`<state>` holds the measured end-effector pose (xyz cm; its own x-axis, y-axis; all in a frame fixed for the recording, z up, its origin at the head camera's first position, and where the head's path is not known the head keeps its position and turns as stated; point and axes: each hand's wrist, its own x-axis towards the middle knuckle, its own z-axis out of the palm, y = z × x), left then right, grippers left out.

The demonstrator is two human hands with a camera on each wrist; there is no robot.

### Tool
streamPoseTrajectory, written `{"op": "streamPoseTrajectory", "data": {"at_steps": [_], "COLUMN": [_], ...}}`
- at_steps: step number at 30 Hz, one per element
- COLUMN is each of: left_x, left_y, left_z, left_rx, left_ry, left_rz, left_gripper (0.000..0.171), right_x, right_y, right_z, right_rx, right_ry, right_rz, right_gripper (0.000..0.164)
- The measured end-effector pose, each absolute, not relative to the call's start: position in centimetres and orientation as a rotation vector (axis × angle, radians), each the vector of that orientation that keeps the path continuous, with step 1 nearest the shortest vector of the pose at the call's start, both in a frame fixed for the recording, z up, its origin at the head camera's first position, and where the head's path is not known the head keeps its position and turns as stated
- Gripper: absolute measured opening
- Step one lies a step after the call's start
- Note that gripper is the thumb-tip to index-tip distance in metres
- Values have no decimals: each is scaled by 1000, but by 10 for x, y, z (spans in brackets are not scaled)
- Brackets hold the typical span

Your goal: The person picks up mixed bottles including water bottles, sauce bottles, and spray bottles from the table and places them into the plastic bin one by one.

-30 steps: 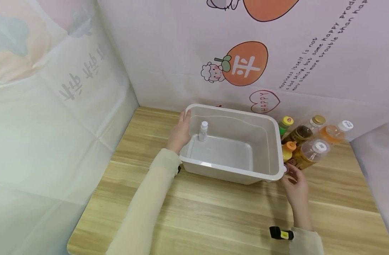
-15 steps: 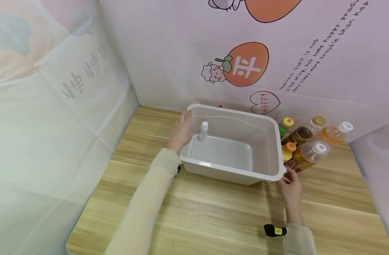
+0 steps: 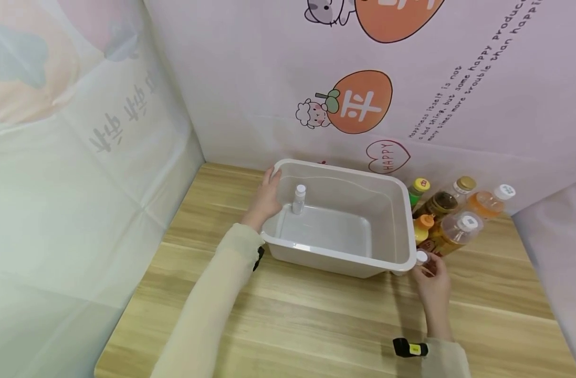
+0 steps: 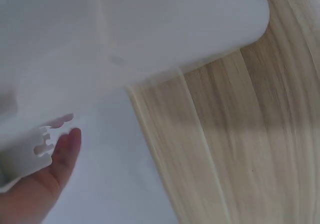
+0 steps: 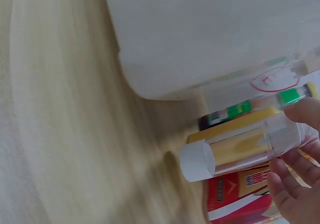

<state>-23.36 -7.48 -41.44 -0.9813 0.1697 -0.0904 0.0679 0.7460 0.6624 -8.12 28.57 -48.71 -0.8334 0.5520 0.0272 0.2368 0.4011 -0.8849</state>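
Observation:
A beige plastic tub [image 3: 325, 260] stands on the wooden table, its inside facing up. At its left end, my left hand [image 3: 265, 202] grips the rim; in the left wrist view the fingers [image 4: 67, 149] reach beneath the edge. My right hand [image 3: 431, 283] is just outside the tub's near right corner. It holds a small clear bottle [image 5: 237, 149] with a white cap and a white base, pinched at one end between thumb and fingers. Another small clear bottle [image 3: 299, 199] with a white cap stands inside the tub, near its left end.
Right of the tub stand a yellow-capped green bottle [image 3: 416, 191], a dark bottle [image 3: 443, 202], an orange drink bottle [image 3: 486, 203], an orange-topped squeeze bottle [image 3: 422, 228] and a large amber bottle [image 3: 450, 236]. A printed wall sheet [image 3: 269, 94] rises behind the table [image 3: 269, 325].
My right hand has shifted slightly left, and the small bottle it holds shows more clearly beside the tub's corner. The left hand stays at the rim. The head view has tilted slightly.

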Motion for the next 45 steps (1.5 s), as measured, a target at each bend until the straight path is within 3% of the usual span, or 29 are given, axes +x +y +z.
{"op": "streamPoseTrajectory", "data": {"at_steps": [8, 24, 45], "left_x": [-235, -235, -233], "left_y": [-80, -81, -84], "left_z": [-418, -417, -415], "left_rx": [152, 91, 141], "left_ry": [2602, 2513, 2455], "left_rz": [1433, 1517, 1493], "left_gripper": [91, 89, 93], "right_x": [-74, -74, -126], "right_y": [286, 277, 209], "right_z": [-462, -398, -349], "right_rx": [-705, -539, -129], "right_ry": [-2231, -2011, -2075], "right_rz": [1495, 1409, 1581], "right_gripper": [33, 35, 34]}}
